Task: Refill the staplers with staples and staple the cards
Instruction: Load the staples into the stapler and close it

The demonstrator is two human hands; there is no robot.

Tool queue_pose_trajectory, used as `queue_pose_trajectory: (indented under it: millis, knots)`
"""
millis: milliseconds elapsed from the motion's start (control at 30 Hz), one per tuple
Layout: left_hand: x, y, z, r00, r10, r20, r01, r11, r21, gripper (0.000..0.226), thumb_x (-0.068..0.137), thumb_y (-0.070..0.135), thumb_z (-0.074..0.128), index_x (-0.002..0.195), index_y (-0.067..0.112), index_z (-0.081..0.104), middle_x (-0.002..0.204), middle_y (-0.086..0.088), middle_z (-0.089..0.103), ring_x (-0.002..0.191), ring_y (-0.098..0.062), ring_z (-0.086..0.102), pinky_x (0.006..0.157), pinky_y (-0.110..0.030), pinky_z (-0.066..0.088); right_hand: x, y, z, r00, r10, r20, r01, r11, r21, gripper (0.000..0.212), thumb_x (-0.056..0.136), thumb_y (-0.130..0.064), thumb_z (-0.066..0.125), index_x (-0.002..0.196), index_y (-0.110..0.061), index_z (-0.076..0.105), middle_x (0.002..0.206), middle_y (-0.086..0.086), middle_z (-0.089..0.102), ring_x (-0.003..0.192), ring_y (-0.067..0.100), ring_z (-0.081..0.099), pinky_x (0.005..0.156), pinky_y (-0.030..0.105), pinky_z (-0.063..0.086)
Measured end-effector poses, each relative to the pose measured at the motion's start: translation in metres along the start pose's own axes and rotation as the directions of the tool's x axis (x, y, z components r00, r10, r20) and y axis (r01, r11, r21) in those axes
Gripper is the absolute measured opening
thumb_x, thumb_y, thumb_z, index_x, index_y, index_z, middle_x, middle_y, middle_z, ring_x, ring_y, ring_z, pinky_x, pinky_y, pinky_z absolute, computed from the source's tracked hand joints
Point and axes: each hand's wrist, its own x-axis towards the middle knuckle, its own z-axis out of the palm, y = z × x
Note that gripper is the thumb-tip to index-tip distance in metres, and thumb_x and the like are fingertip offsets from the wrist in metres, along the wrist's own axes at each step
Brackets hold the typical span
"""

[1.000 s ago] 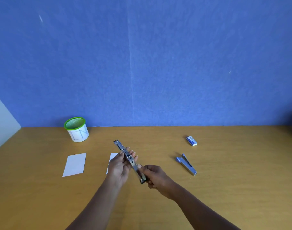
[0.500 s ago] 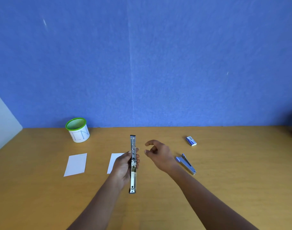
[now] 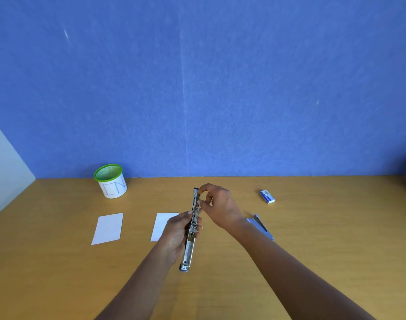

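Note:
A metal stapler (image 3: 190, 245), swung fully open into one long strip, is held above the table's middle. My left hand (image 3: 177, 236) grips it around its hinge. My right hand (image 3: 217, 207) pinches the strip's far end with thumb and forefinger. A second, blue stapler (image 3: 263, 228) lies on the table to the right, partly behind my right wrist. A small blue box of staples (image 3: 267, 196) lies further back right. Two white cards lie to the left: one card (image 3: 108, 228) in full view, the other card (image 3: 161, 224) partly behind my left hand.
A white cup with a green mesh rim (image 3: 110, 181) stands at the back left by the blue wall. The wooden table (image 3: 324, 239) stretches wide to the right. A white panel (image 3: 5, 167) borders the left edge.
The right hand let go of the stapler's near end, swung away, then came back to pinch its far end. The left hand turned the open stapler from slanted to pointing straight away.

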Motion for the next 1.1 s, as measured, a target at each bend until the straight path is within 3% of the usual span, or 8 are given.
queue_pose_trajectory:
  millis: [300, 633, 767, 900, 1100]
  knots:
    - [0.000, -0.003, 0.002, 0.999, 0.031, 0.007, -0.031, 0.999, -0.026, 0.023, 0.096, 0.014, 0.046, 0.091, 0.004, 0.066, 0.058, -0.001, 0.061, 0.048, -0.010, 0.056, 0.048, -0.019, 0.044, 0.001, -0.001, 0.001, 0.990, 0.140, 0.036, -0.143, 0.982, 0.122, 0.018, 0.085, -0.007, 0.057, 0.103, -0.008, 0.061, 0.064, -0.004, 0.051, 0.050, 0.004, 0.041, 0.044, 0.008, 0.034]
    - [0.000, -0.001, 0.001, 0.996, 0.068, -0.051, -0.070, 0.997, -0.038, 0.023, 0.096, 0.008, 0.046, 0.084, -0.002, 0.063, 0.054, -0.005, 0.059, 0.043, -0.010, 0.055, 0.044, -0.018, 0.046, -0.013, -0.005, 0.011, 0.983, 0.151, 0.103, -0.168, 0.968, 0.185, 0.017, 0.083, -0.002, 0.055, 0.099, -0.004, 0.061, 0.061, -0.004, 0.048, 0.046, 0.004, 0.042, 0.040, 0.006, 0.032]
    - [-0.001, 0.000, 0.002, 0.996, 0.078, -0.045, -0.079, 0.996, -0.030, 0.023, 0.096, 0.007, 0.046, 0.082, -0.003, 0.061, 0.050, -0.004, 0.057, 0.041, -0.009, 0.054, 0.043, -0.018, 0.045, -0.016, -0.005, 0.012, 0.984, 0.150, 0.097, -0.166, 0.966, 0.200, 0.016, 0.083, 0.000, 0.055, 0.097, -0.003, 0.061, 0.059, -0.006, 0.048, 0.040, -0.007, 0.048, 0.041, 0.005, 0.033]
    - [0.000, -0.001, 0.002, 0.994, 0.081, -0.078, -0.083, 0.996, -0.023, 0.027, 0.096, 0.006, 0.044, 0.077, -0.002, 0.061, 0.049, -0.004, 0.056, 0.039, -0.010, 0.052, 0.041, -0.017, 0.043, -0.020, -0.005, 0.012, 0.995, 0.103, 0.017, -0.104, 0.982, 0.156, 0.010, 0.080, -0.005, 0.062, 0.085, -0.014, 0.059, 0.071, -0.008, 0.048, 0.054, -0.001, 0.043, 0.051, 0.003, 0.035]
    - [0.001, 0.002, -0.001, 0.990, 0.098, -0.106, -0.097, 0.995, 0.015, 0.029, 0.097, 0.006, 0.044, 0.076, -0.001, 0.062, 0.048, -0.003, 0.057, 0.039, -0.009, 0.051, 0.040, -0.017, 0.042, -0.020, -0.003, 0.017, 0.997, 0.077, -0.029, -0.073, 0.990, 0.122, 0.031, 0.079, -0.010, 0.067, 0.069, -0.031, 0.046, 0.090, -0.005, 0.051, 0.060, -0.002, 0.036, 0.052, 0.006, 0.028]
